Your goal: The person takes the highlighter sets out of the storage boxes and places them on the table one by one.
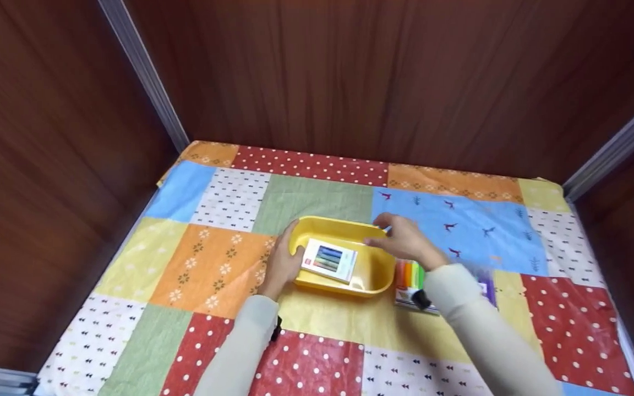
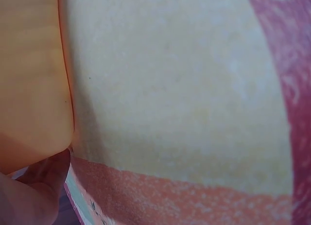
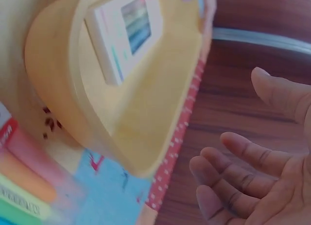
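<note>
A yellow plastic tray with rounded corners sits on the patchwork cloth. My left hand grips its left end, thumb at the rim and fingers along the outer wall; the left wrist view shows part of that hand against the tray wall. Inside the tray lies a white box with a window showing coloured sticks. Over the tray's right end is my right hand, thumb and fingers spread. The right wrist view shows this hand holding nothing.
Right of the tray, a clear pack of bright coloured sticks lies partly under my right forearm. A purple-edged item is mostly hidden by the sleeve. Brown wood-grain panels enclose the cloth-covered table at the back and sides.
</note>
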Demonstrator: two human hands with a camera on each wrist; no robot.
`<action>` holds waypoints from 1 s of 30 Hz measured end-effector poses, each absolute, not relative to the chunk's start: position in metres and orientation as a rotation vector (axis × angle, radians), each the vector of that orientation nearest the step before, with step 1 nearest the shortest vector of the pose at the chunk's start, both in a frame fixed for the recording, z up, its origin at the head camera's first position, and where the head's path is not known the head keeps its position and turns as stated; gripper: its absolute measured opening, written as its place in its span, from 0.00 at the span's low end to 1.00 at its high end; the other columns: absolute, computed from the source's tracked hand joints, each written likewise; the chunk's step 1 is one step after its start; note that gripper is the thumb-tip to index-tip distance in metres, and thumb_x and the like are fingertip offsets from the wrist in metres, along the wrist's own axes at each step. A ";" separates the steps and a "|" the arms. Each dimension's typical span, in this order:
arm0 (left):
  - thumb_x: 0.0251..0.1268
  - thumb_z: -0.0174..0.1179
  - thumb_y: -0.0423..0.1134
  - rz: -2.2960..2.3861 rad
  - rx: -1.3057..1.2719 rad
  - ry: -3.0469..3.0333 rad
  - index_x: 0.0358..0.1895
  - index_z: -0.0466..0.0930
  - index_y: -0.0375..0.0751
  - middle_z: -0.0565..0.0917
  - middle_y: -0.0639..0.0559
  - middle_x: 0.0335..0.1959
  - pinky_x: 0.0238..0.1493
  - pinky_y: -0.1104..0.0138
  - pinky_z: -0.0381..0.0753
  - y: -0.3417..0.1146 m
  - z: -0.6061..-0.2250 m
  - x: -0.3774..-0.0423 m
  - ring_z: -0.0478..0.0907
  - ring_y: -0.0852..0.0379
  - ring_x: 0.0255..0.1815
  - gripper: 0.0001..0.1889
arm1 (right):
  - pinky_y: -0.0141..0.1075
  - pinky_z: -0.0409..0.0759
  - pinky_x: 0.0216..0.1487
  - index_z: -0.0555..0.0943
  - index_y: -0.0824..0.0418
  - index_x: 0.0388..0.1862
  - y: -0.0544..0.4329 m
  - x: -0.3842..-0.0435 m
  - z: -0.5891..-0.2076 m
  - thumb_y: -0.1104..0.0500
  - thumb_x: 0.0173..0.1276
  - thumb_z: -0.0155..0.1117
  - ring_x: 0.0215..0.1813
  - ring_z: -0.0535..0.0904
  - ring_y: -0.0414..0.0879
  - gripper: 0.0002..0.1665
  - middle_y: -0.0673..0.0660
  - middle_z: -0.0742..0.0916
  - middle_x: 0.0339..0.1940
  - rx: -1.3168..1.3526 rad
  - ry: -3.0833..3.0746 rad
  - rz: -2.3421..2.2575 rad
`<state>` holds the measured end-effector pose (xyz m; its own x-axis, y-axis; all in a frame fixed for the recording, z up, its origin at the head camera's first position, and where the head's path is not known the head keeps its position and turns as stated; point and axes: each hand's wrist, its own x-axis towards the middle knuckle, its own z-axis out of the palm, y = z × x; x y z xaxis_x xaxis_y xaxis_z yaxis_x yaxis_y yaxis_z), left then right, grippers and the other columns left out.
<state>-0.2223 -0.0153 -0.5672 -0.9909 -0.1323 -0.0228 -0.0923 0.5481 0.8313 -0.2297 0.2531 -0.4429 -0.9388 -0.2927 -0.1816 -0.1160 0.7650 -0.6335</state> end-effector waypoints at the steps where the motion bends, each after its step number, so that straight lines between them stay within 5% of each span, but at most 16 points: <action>1: 0.71 0.56 0.37 -1.455 0.201 -2.728 0.78 0.58 0.68 0.66 0.47 0.78 0.76 0.42 0.65 -0.019 -0.567 -0.222 0.66 0.39 0.77 0.35 | 0.55 0.80 0.64 0.76 0.67 0.65 0.247 -0.232 -0.447 0.47 0.66 0.70 0.60 0.80 0.63 0.35 0.69 0.82 0.64 -0.319 2.681 -0.923; 13: 0.71 0.56 0.37 -1.437 0.160 -2.732 0.78 0.57 0.69 0.66 0.47 0.78 0.74 0.42 0.68 -0.019 -0.567 -0.220 0.67 0.38 0.76 0.36 | 0.55 0.76 0.69 0.74 0.73 0.65 0.210 -0.252 -0.484 0.48 0.65 0.71 0.66 0.77 0.65 0.39 0.72 0.81 0.63 -0.411 2.614 -0.773; 25: 0.70 0.57 0.37 -1.434 0.150 -2.735 0.78 0.57 0.68 0.67 0.45 0.77 0.71 0.41 0.70 -0.016 -0.574 -0.218 0.69 0.37 0.73 0.36 | 0.49 0.83 0.53 0.81 0.67 0.50 0.188 -0.255 -0.508 0.48 0.58 0.77 0.44 0.81 0.50 0.29 0.62 0.87 0.47 -0.323 2.605 -0.585; 30: 0.71 0.57 0.38 -1.436 0.154 -2.712 0.78 0.58 0.69 0.68 0.46 0.77 0.71 0.41 0.70 -0.021 -0.569 -0.221 0.70 0.37 0.73 0.35 | 0.48 0.82 0.58 0.80 0.66 0.53 0.176 -0.256 -0.507 0.50 0.55 0.80 0.44 0.79 0.50 0.32 0.59 0.87 0.47 -0.268 2.582 -0.606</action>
